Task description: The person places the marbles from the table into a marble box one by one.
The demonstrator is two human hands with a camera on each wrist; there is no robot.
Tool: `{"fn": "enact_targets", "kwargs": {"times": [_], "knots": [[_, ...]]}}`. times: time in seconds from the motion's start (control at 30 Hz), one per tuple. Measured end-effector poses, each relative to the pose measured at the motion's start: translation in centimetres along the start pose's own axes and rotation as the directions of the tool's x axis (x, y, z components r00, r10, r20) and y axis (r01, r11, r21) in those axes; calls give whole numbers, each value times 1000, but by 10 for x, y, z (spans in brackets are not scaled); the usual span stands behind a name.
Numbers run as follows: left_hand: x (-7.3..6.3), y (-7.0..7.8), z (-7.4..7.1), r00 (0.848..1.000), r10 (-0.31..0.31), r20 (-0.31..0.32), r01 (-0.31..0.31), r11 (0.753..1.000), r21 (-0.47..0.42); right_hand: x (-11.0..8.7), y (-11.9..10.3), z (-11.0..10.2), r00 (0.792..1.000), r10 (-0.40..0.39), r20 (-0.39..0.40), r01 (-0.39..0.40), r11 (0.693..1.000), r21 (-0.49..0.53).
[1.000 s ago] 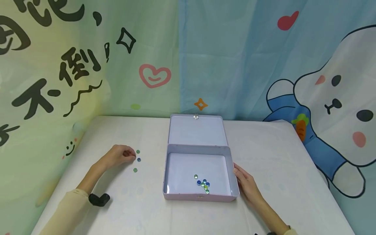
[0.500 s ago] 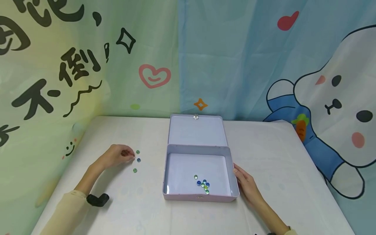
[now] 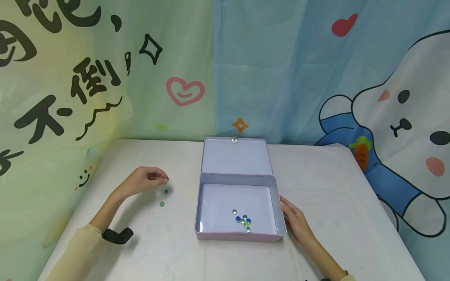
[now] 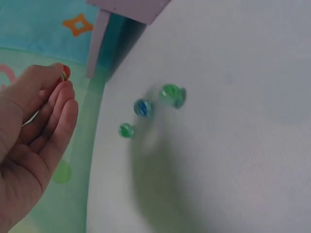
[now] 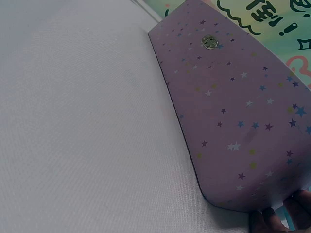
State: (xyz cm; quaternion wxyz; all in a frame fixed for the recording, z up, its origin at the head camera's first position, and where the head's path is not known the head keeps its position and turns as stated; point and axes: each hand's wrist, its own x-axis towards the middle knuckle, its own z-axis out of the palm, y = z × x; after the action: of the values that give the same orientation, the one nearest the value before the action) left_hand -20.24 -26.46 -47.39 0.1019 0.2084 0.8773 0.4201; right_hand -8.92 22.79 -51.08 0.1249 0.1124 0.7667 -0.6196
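Counter (image 3: 316, 175): white
Held marble (image 4: 66, 73): red, pale-streaked
Counter marbles (image 4: 171, 94): two green, one blue
Box (image 5: 233, 109): lilac, scattered with blue, white, yellow, purple stars
Sleeve (image 3: 79, 249): cream

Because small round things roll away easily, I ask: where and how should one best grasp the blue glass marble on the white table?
Probably pinch the round blue glass marble at its left and right sides, from above: it lies between two green glass marbles, one nearer, one farther.

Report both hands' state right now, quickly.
Left hand: closed, pinching a small reddish marble.
Right hand: against the right side of the box; open or gripping, cannot be told.
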Motion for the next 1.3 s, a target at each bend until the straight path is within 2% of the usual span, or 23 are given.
{"fn": "enact_targets", "kwargs": {"times": [0.2, 0.43, 0.77, 0.87, 1.03, 1.3], "knots": [[8, 22, 3, 1000, 0, 30, 2, 997, -83, 0, 1, 0, 1000, -6, 10, 5, 1000, 9], [23, 46, 16, 997, 55, 59, -46, 989, -137, 0, 0, -1, 1000, -8, 5, 7, 1000, 4], [47, 74, 36, 975, 151, 163, -126, 980, -155, 1, 1, 0, 1000, -7, 5, 7, 1000, 20], [54, 81, 42, 962, 179, 209, -145, 976, -164, 1, 1, 0, 1000, -8, 10, 8, 1000, 23], [64, 96, 53, 926, 239, 292, -197, 966, -168, 0, 1, -1, 1000, -12, 14, 12, 1000, 25], [76, 121, 74, 869, 283, 407, -244, 959, -146, 0, 1, 0, 1000, -11, 10, 11, 999, 41]]}}
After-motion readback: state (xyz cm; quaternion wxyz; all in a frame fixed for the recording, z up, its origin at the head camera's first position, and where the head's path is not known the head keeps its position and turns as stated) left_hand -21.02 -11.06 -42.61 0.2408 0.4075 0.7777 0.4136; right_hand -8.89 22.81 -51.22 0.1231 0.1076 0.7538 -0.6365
